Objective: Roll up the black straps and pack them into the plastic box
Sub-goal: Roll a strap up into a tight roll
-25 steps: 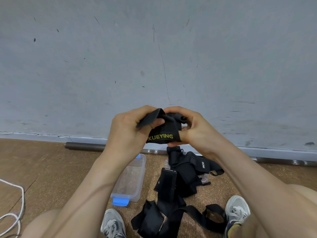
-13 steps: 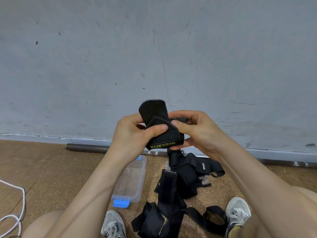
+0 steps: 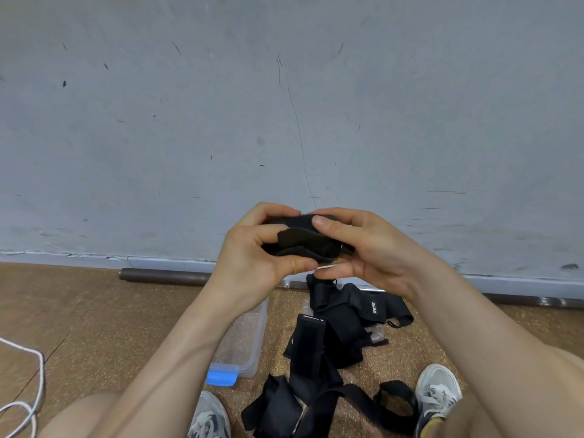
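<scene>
Together both hands clasp a rolled black strap.

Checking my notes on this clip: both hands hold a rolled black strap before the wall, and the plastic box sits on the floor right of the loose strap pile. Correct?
Not quite. The head view shows the plastic box left of the loose strap pile, not right. The left hand and right hand do hold the rolled black strap.

rolled black strap aloft; loose straps beside box
</scene>
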{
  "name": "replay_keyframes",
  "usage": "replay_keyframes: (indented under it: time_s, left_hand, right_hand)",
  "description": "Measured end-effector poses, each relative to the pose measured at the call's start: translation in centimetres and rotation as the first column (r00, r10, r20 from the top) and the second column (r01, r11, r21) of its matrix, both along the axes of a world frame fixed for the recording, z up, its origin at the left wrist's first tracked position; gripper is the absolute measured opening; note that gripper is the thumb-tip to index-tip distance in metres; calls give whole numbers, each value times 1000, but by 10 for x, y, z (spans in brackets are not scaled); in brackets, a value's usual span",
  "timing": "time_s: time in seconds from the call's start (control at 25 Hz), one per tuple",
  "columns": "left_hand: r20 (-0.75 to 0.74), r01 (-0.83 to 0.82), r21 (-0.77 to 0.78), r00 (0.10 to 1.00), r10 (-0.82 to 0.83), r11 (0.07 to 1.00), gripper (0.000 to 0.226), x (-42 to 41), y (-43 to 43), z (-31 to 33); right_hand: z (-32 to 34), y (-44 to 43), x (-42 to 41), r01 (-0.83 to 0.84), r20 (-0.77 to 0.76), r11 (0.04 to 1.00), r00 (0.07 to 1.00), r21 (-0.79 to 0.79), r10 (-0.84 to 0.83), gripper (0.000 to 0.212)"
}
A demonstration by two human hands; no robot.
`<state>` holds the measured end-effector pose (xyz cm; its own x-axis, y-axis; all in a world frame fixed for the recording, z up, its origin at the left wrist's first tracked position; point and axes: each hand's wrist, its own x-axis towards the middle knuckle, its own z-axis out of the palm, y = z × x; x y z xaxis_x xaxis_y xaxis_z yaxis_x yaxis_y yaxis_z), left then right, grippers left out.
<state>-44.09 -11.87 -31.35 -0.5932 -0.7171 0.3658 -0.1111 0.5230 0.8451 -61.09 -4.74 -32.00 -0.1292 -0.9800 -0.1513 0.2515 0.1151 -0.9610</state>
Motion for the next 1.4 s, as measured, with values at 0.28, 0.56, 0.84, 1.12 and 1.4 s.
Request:
replay_keyframes:
  time_s: [0.28,0.56,0.84,1.12,1.4]
  left_hand:
    - [82,123,-60,990,-118,991,17,7,-8,-3]
    - [-36,-114,-260,993,108,959,22,1,-7,-15]
    - [-201,-104,245,967,155,964,26,-7,-10,-13]
    - [-295,-85,317,937,184,944,43,-9,-11,-27]
    - [-296,139,539,955,32,831,53,-10,-13,-24]
  right_hand:
    - [-4,-5,3,189,12,982,982,-6,-189,25]
    - [-8,-7,21,324,-242,938,907,-122,-345,26]
    - [-9,-3,25,267,-381,930,856,-254,-350,26]
    - [-6,0,16,190,-334,944,901,-268,-276,41]
    - [1,4,17,158,-187,947,959,-278,-215,25]
